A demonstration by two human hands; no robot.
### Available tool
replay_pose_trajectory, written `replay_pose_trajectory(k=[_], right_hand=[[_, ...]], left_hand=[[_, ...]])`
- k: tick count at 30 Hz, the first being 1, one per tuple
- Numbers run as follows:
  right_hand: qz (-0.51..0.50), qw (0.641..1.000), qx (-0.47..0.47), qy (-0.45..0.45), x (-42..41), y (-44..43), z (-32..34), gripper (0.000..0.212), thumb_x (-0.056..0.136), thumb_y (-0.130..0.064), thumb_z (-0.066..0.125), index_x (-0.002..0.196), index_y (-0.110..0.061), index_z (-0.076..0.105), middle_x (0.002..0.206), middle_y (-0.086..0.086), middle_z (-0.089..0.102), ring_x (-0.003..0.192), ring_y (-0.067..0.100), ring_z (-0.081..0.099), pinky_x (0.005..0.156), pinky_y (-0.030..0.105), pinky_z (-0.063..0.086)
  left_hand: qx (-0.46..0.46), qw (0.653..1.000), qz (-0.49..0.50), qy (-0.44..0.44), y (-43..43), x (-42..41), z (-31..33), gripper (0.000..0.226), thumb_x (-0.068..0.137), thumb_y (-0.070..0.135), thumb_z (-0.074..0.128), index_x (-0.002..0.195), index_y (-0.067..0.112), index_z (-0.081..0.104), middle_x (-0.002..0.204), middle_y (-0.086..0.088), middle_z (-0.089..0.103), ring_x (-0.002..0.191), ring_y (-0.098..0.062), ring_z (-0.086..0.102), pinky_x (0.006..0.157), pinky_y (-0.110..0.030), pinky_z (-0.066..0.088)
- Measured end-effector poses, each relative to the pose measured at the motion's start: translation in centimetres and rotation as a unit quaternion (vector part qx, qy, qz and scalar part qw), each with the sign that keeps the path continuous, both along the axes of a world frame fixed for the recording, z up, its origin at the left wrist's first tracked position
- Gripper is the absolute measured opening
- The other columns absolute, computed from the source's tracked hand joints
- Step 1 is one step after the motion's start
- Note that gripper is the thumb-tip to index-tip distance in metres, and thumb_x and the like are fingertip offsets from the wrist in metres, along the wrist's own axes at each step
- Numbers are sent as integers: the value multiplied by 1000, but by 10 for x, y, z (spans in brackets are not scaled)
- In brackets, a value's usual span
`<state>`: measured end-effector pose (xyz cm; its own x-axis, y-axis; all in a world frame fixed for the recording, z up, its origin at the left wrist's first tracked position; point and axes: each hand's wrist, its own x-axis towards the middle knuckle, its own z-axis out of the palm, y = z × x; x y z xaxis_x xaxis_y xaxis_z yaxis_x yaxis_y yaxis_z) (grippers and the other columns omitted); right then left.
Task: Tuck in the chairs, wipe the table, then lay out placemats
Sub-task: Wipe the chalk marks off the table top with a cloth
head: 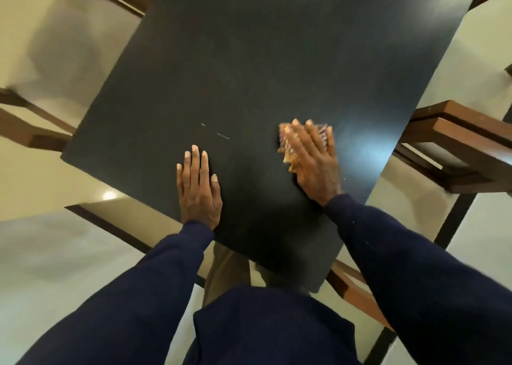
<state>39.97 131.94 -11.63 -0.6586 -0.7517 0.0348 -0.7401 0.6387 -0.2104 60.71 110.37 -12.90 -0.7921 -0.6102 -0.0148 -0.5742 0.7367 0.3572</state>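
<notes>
My navy sleeves (166, 281) frame it: left hand (198, 190) flat on the matte black table (263, 73), right hand (314, 165) flat, pinning the seemingly limp orange cloth (283, 143) centrally.

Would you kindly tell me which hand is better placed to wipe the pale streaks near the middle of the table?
Right. The right hand presses the cloth flat near the streaks; the left hand lies bare on the table.

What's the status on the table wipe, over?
Left hand open, flat on table. Right hand flat, pressing cloth to table. Nothing blocking the cloth.
</notes>
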Motion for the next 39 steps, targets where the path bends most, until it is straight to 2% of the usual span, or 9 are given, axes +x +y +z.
replay_pose_trajectory(k=[6,12,15,20,27,30,34,36,39], right_hand=[[227,973,24,-18,43,99,-8,71,104,-36,62,167,-19,35,176,11,24,163,37,18,126,73,17],[-70,997,3,7,6,57,-7,68,105,-30,45,170,-20,26,177,7,23,164,32,18,129,66,12],[-107,994,-4,6,16,2,-8,64,106,-28,40,169,-22,29,177,4,24,164,31,19,130,65,12],[106,994,1,-18,79,18,-10,82,98,-37,63,170,-21,27,178,9,19,165,34,10,128,69,9],[310,950,32,-27,119,151,-10,75,101,-44,60,168,-25,31,176,9,26,164,36,18,130,66,7],[194,981,12,-25,84,145,-9,80,99,-35,68,168,-23,28,175,11,26,163,37,19,127,73,13],[-34,999,-10,-1,64,76,-11,67,105,-34,46,169,-18,30,176,11,24,164,36,18,126,71,16],[-45,999,-9,11,73,36,-11,68,104,-34,44,169,-19,30,176,9,24,164,35,18,128,68,12],[65,998,-9,-6,109,22,-14,78,101,-37,62,169,-21,28,177,11,20,165,36,13,129,70,8]], left_hand=[[-30,999,-32,-21,27,15,-1,57,114,31,31,167,11,26,177,-13,16,164,-30,12,133,-50,12],[-38,999,-25,8,26,12,1,54,114,30,34,165,12,33,175,-11,23,163,-29,18,133,-49,14],[-38,999,-23,14,26,13,1,53,114,30,34,165,13,35,175,-10,25,163,-27,19,133,-47,15],[-38,999,-21,26,25,14,3,52,114,28,36,164,13,38,174,-9,27,162,-27,23,133,-47,16],[-44,999,-26,17,25,14,2,53,114,32,36,163,14,38,174,-11,27,162,-29,22,133,-46,13],[-51,998,-24,17,25,13,1,54,114,34,35,164,14,38,174,-12,27,162,-30,23,133,-49,16],[-54,998,-30,20,27,14,0,54,114,35,33,164,14,36,174,-12,27,162,-30,22,132,-50,17],[-56,998,-28,26,27,15,-1,54,114,35,33,164,14,37,174,-12,27,162,-30,23,132,-50,17],[-58,997,-27,38,28,17,-1,53,114,31,35,163,13,39,173,-11,29,162,-29,24,132,-49,18]])
